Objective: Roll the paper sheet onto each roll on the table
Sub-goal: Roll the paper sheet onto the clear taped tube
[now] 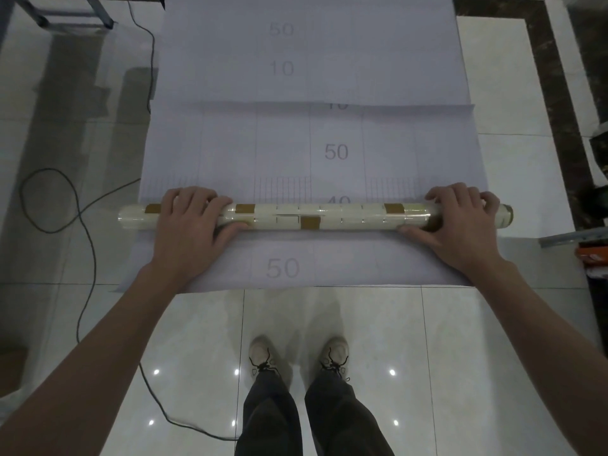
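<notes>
The roll (pixel 312 218) lay crosswise on the paper sheet (pixel 335 153), long axis left to right. The left hand (pixel 192 222) and right hand (pixel 460 222) each gripped it towards an end, fingers (pixel 197 196) curled over its far side and thumbs on the near side. Most of the flat sheet lay beyond the roll.

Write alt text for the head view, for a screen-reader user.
The left hand and right hand grip a long cream roll patched with brown tape, one hand toward each end, fingers curled over its top. The roll lies crosswise on a white sheet printed with grid lines and numbers, spread on a glossy tiled floor.
</notes>
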`<action>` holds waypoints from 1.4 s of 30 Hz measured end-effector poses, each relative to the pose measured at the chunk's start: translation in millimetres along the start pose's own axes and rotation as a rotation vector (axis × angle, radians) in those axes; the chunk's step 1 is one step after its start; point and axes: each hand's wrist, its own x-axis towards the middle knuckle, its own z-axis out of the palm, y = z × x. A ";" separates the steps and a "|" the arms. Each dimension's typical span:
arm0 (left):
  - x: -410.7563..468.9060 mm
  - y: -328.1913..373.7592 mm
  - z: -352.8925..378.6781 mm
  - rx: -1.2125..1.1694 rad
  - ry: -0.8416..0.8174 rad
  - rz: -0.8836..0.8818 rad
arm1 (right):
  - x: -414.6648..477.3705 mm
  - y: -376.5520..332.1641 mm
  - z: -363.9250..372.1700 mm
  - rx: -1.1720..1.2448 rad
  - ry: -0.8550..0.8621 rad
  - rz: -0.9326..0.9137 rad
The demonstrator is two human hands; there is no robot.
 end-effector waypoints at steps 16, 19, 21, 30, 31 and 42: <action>-5.7 3.0 -0.7 -0.059 -0.043 -0.080 | 3.7 0.1 2.7 -0.016 0.058 -0.089; -5.6 1.0 1.5 -0.062 -0.071 -0.087 | 5.6 -1.6 3.0 -0.020 0.048 -0.086; -3.1 1.8 2.5 -0.062 -0.086 -0.095 | 4.3 -3.9 2.5 -0.016 0.043 -0.083; -3.4 3.4 0.9 -0.041 -0.053 -0.066 | 6.0 -3.0 1.9 0.013 0.058 -0.124; -2.7 4.6 1.4 -0.052 -0.054 -0.071 | 5.6 -4.5 1.6 0.016 0.041 -0.109; -0.3 1.0 0.3 -0.084 -0.094 -0.073 | 3.8 -6.5 2.5 0.010 0.031 -0.108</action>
